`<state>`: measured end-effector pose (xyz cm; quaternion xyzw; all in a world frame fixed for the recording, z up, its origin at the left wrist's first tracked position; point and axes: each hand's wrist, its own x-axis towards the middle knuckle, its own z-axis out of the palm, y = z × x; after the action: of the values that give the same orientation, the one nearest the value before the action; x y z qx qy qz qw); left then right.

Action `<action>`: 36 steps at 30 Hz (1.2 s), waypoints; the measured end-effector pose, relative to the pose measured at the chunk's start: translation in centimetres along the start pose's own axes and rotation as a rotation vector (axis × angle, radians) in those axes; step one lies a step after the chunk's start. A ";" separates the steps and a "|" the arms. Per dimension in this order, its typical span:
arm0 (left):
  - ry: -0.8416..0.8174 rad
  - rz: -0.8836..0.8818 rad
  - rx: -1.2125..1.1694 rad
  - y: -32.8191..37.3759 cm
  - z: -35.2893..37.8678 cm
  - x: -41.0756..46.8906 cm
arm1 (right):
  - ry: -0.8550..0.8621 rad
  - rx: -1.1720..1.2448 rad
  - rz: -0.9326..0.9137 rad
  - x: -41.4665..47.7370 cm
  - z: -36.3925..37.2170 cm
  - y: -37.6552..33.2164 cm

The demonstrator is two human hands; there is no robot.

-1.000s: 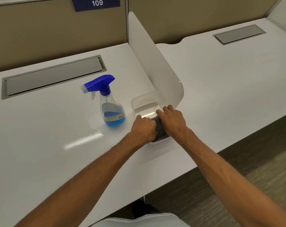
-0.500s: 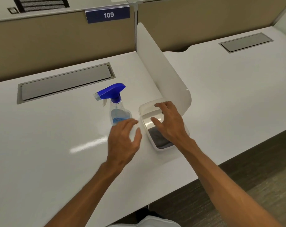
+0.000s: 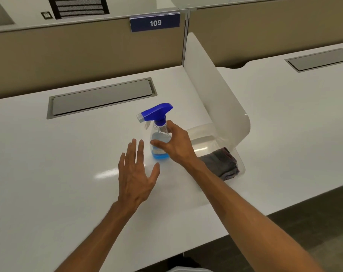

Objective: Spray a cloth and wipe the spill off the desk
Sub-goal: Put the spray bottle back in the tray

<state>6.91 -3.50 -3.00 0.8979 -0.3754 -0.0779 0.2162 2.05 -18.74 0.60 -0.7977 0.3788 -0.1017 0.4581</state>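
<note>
R hand [image 3: 177, 144] at the bottle [image 3: 159, 137]: fingers spread and curled round its right side, thumb across the front low on the body, index up near the neck. Looks like contact w/ the body, but grip not closed; can't tell if it's actually squeezing. L hand [image 3: 136, 173] flat and open, fingers splayed, palm down over the desk [image 3: 49, 183], just left of and nearer the camera than the bottle, holding nothing. Can't tell if the palm touches the surface.

Bottle upright on the desk, clear w/ blue liquid in the lower part, blue trigger head, nozzle pointing left. Right of it, a clear plastic tub [image 3: 239, 154] on the desk against the foot of the white divider [image 3: 211, 91]. Cloth [image 3: 221, 163], grey, folded/bunched, lies in the near end of the tub; far end of the tub bare. R forearm crosses in front of the tub's near left corner.

Spill: none I can make out on the white top, only a glare streak near the L hand. Grey cable flap [image 3: 102, 97] set in the desk behind the bottle. Tan partition [image 3: 68, 55] at the back w/ blue sign [image 3: 155, 22] reading 109. Second desk right of the divider w/ its own flap.
</note>
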 end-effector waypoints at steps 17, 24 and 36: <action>0.012 0.089 -0.104 0.4 0.7 -0.5 | 0.221 0.192 -0.202 -2.9 -12.8 -1.1; -0.012 0.079 -0.127 1.4 1.2 -0.9 | 0.279 0.291 -0.060 -2.0 -14.3 2.4; -0.050 0.048 -0.131 1.4 2.1 -1.4 | 0.332 0.396 0.041 -0.1 -10.6 7.3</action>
<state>4.44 -4.04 -4.26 0.8704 -0.3962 -0.1197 0.2666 -7.17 -27.74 0.65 -0.6569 0.4378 -0.2940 0.5388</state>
